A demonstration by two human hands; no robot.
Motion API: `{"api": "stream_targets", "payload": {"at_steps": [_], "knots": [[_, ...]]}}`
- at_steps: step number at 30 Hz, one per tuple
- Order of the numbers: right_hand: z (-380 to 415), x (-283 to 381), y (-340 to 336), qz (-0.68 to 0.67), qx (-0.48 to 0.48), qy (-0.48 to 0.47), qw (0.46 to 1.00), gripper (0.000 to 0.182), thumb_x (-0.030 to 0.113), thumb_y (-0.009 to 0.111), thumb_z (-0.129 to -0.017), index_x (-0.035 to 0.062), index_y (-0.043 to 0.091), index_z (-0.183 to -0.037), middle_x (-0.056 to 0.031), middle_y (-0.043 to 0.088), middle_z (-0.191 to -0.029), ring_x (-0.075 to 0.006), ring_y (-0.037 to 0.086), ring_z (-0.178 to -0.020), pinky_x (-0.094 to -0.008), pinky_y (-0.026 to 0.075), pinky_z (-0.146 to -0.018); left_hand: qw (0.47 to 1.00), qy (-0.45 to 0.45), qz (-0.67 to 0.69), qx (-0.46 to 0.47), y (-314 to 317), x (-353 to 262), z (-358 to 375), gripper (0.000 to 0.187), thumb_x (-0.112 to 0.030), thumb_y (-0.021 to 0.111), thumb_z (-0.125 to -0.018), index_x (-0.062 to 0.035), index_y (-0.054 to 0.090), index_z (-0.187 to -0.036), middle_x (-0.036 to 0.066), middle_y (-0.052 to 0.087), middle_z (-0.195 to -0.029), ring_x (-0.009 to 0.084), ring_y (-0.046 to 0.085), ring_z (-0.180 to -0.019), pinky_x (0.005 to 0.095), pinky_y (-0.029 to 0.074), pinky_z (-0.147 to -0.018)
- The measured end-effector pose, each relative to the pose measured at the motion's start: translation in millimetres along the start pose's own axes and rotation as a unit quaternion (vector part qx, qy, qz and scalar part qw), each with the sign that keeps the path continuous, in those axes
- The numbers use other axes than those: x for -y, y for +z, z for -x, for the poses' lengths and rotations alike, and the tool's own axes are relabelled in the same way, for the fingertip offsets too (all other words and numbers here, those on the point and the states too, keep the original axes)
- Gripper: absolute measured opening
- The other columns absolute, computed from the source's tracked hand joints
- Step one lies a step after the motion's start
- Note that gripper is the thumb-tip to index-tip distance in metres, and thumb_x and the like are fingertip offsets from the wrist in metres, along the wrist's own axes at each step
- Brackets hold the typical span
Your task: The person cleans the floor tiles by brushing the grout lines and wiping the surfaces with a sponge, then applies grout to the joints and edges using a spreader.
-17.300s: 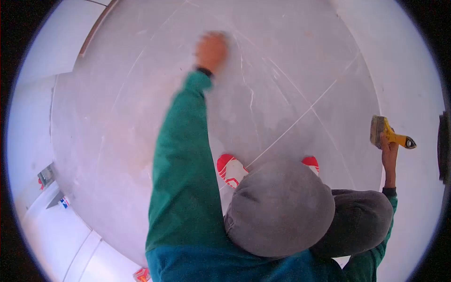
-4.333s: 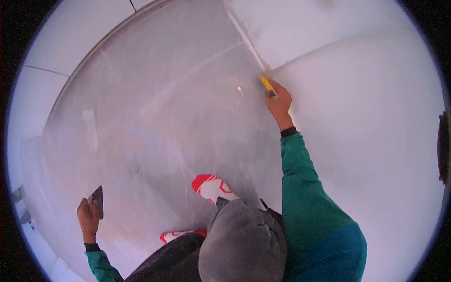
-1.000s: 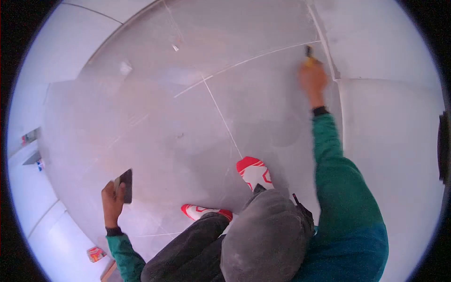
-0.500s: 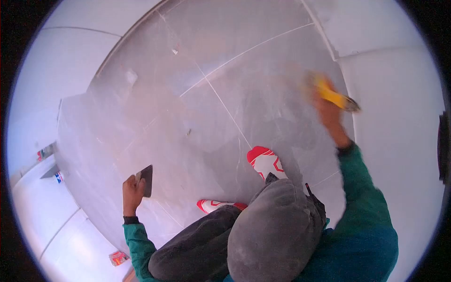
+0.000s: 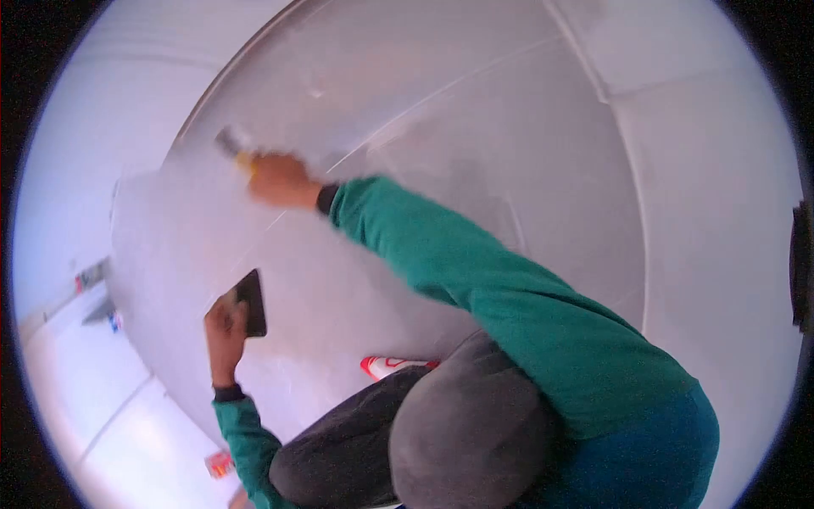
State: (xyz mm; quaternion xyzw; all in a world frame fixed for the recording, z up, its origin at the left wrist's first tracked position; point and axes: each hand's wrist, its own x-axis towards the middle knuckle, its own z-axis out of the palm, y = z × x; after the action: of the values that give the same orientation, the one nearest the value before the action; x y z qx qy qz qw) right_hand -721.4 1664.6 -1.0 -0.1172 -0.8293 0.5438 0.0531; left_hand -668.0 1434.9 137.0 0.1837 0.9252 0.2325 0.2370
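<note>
My left hand (image 5: 227,327), at the lower left, is closed on a dark flat rectangular plate (image 5: 253,304), held above the grey tiled floor (image 5: 365,288). Across at the upper left, my right hand (image 5: 284,180) is wrapped round the yellow handle of a tool (image 5: 245,159). The tool's dark end points up and left toward the floor's curved-looking edge; motion blurs it, and whether it touches the floor I cannot tell. A pale joint line crosses the floor beside my right hand.
White walls (image 5: 704,195) border the floor on both sides. Small objects (image 5: 91,275) lie at the far left, and a red and white packet (image 5: 220,464) at the lower left. My knee (image 5: 466,424) and one socked foot (image 5: 394,365) are low in view.
My right hand has swung from the right side to the upper left with the yellow tool, its sleeve now hiding one foot. My left hand has shifted slightly up with the plate.
</note>
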Motion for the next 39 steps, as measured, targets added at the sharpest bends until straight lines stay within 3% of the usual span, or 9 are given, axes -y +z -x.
{"api": "stream_targets", "payload": {"at_steps": [5, 12, 15, 18, 21, 23, 26, 34, 39], "knots": [[142, -52, -22, -0.121, 0.276, 0.09, 0.949, 0.036, 0.038, 0.064, -0.065, 0.0028, 0.061, -0.074, -0.0168, 0.061, -0.072, -0.0329, 0.06, -0.069, -0.0417, 0.048, -0.061, 0.994, -0.056, 0.065, 0.062, 24, -14, -13, 0.017, -0.014, 0.05, -0.086, 0.0032, 0.055, -0.086, 0.002, 0.051, -0.067, 0.0094, 0.042, -0.061, 0.0249, 0.037, -0.054], [221, -87, -80, 0.077, 0.08, 0.177, 0.978, 0.058, 0.047, 0.067, -0.065, -0.0025, 0.057, -0.093, -0.0194, 0.061, -0.084, -0.0306, 0.061, -0.073, -0.0389, 0.047, -0.066, 0.967, -0.008, 0.121, 0.225, 113, -53, -33, 0.028, -0.013, 0.045, -0.087, 0.0036, 0.05, -0.109, 0.001, 0.055, -0.09, 0.0103, 0.047, -0.081, 0.0232, 0.039, -0.073], [221, -56, -106, -0.136, 0.037, 0.149, 0.979, 0.069, 0.047, 0.065, -0.067, -0.0052, 0.048, -0.109, -0.0233, 0.056, -0.101, -0.0355, 0.057, -0.086, -0.04, 0.046, -0.074, 0.922, 0.007, 0.245, 0.301, 141, -92, -27, 0.038, -0.023, 0.043, -0.089, 0.001, 0.045, -0.119, 0.006, 0.055, -0.102, 0.0144, 0.05, -0.093, 0.0274, 0.04, -0.081], [230, -49, -112, -0.061, -0.023, 0.043, 0.997, 0.06, 0.036, 0.057, -0.076, -0.0076, 0.043, -0.115, -0.0245, 0.049, -0.114, -0.0371, 0.051, -0.099, -0.0397, 0.042, -0.084, 0.774, -0.076, 0.468, 0.421, 141, -129, -28, 0.057, -0.043, 0.036, -0.09, -0.0052, 0.031, -0.132, 0.012, 0.048, -0.12, 0.0217, 0.049, -0.103, 0.0345, 0.041, -0.087], [241, -97, -164, 0.154, -0.016, 0.183, 0.971, 0.036, 0.009, 0.039, -0.08, -0.0045, 0.046, -0.113, -0.0229, 0.049, -0.113, -0.036, 0.049, -0.103, -0.0422, 0.041, -0.087, 0.785, 0.01, 0.417, 0.458, 139, -136, -38, 0.06, -0.048, 0.031, -0.09, -0.0017, 0.039, -0.127, 0.015, 0.048, -0.12, 0.0261, 0.048, -0.107, 0.039, 0.039, -0.09], [248, -142, -225, 0.427, -0.124, 0.239, 0.863, 0.023, 0.01, 0.044, -0.08, -0.0015, 0.051, -0.098, -0.0172, 0.054, -0.092, -0.0307, 0.057, -0.075, -0.0427, 0.049, -0.059, 0.806, 0.027, 0.364, 0.465, 133, -127, -50, 0.06, -0.048, 0.031, -0.09, 0.0001, 0.041, -0.125, 0.014, 0.05, -0.119, 0.0239, 0.05, -0.103, 0.0366, 0.04, -0.089], [256, -211, -297, 0.559, -0.158, 0.269, 0.768, 0.021, 0.017, 0.047, -0.082, -0.0001, 0.056, -0.09, -0.0159, 0.053, -0.087, -0.0286, 0.058, -0.075, -0.0394, 0.05, -0.053, 0.84, -0.014, 0.305, 0.449, 128, -114, -59, 0.059, -0.048, 0.032, -0.09, 0.0009, 0.044, -0.122, 0.013, 0.054, -0.113, 0.0221, 0.052, -0.098, 0.035, 0.042, -0.087], [230, -257, -347, 0.653, -0.153, 0.188, 0.718, 0.022, 0.021, 0.046, -0.082, 0.0039, 0.06, -0.083, -0.0134, 0.058, -0.078, -0.029, 0.06, -0.064, -0.0411, 0.049, -0.052, 0.886, -0.036, 0.215, 0.409, 120, -99, -61, 0.059, -0.051, 0.038, -0.087, -0.002, 0.047, -0.119, 0.012, 0.056, -0.107, 0.0206, 0.055, -0.093, 0.033, 0.044, -0.082], [226, -245, -371, 0.576, -0.126, 0.308, 0.747, 0.02, 0.019, 0.051, -0.075, 0.0023, 0.062, -0.075, -0.0176, 0.062, -0.077, -0.034, 0.062, -0.072, -0.0429, 0.05, -0.061, 0.893, -0.074, 0.248, 0.369, 116, -85, -62, 0.055, -0.047, 0.041, -0.088, -0.0013, 0.049, -0.117, 0.009, 0.059, -0.102, 0.0169, 0.055, -0.089, 0.0293, 0.044, -0.08]]}}
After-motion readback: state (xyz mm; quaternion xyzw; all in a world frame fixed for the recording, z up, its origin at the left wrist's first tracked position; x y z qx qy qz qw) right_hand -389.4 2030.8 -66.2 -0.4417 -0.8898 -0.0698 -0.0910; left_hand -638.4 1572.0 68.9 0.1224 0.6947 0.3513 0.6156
